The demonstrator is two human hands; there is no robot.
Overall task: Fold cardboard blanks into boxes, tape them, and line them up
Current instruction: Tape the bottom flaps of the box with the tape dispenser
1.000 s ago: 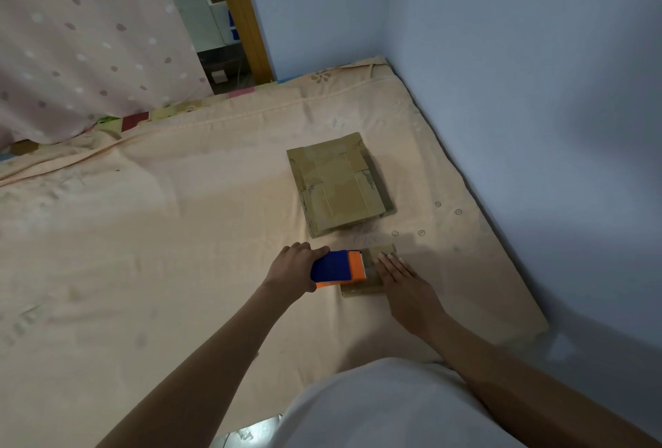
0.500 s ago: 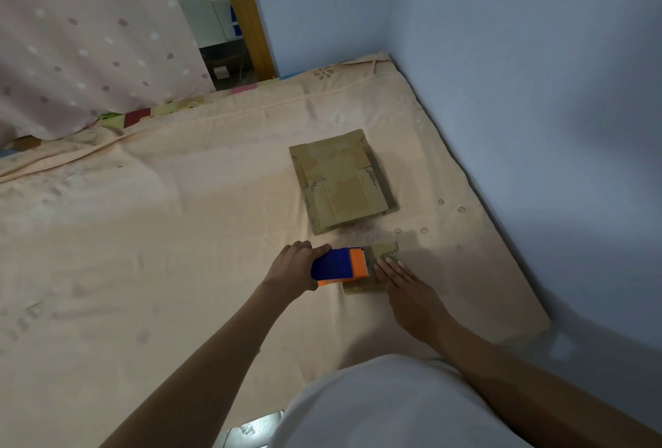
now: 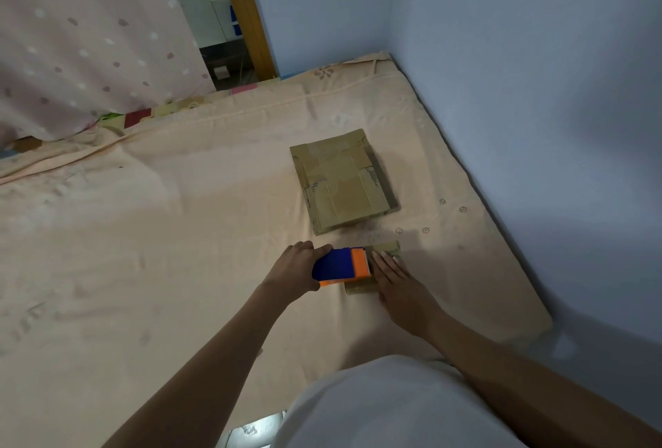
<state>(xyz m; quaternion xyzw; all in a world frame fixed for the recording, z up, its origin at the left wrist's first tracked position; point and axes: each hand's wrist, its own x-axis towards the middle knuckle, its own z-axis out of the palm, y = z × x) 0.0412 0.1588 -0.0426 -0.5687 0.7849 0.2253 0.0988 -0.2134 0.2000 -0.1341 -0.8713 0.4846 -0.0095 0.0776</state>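
With the left hand (image 3: 299,266) gripping the tape dispenser (image 3: 342,266) and the right hand (image 3: 394,277) pressed flat on the small cardboard box (image 3: 385,248), the person should draw the tape straight along the seam while holding the box firmly against the soft bed (image 3: 143,232).

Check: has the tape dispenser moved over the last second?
No. The tape dispenser keeps the same gap below the stack of flat blanks, left hand gripping it.

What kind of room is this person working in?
Most likely a bedroom at home: the work is done on a bed, on a peach sheet tucked into the corner of blue walls, with a dotted pink curtain and a wooden door frame beyond it.
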